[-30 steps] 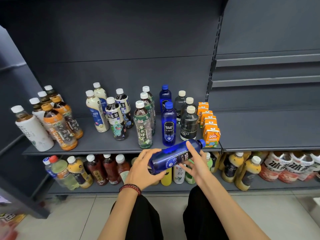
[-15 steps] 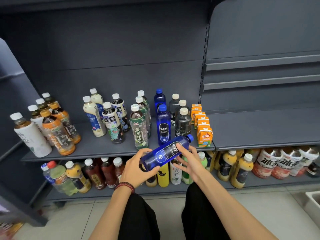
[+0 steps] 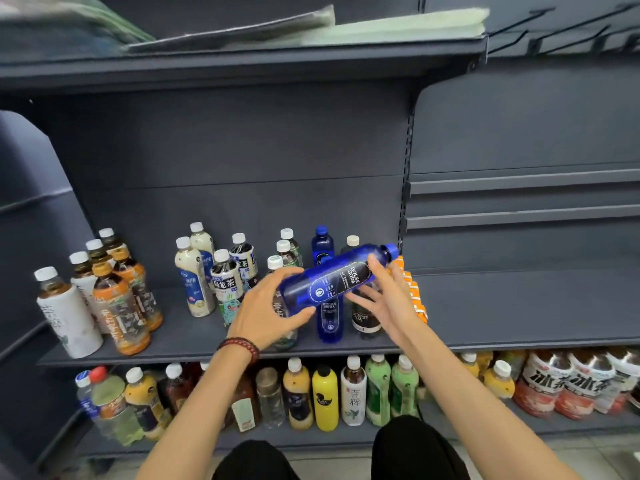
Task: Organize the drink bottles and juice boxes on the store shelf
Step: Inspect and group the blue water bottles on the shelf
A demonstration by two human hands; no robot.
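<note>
A person crouches before a dark store shelf. Their left hand (image 3: 273, 310), a beaded band at the wrist, has its fingers curled round the base end of a blue soda bottle (image 3: 332, 278). The bottle is held in the air above the middle shelf (image 3: 207, 344), lying on a slant: its long axis rises from the base at lower left to the blue cap (image 3: 391, 250) at upper right. The right hand (image 3: 384, 299) has spread, mostly straight fingers that touch the bottle near its neck and steady it without clasping. Two matching blue soda bottles (image 3: 329, 320) stand upright directly beneath and behind it, with orange juice boxes (image 3: 414, 292) just to their right. To stand it up, the base must likely swing down, and the left hand controls that end.
</note>
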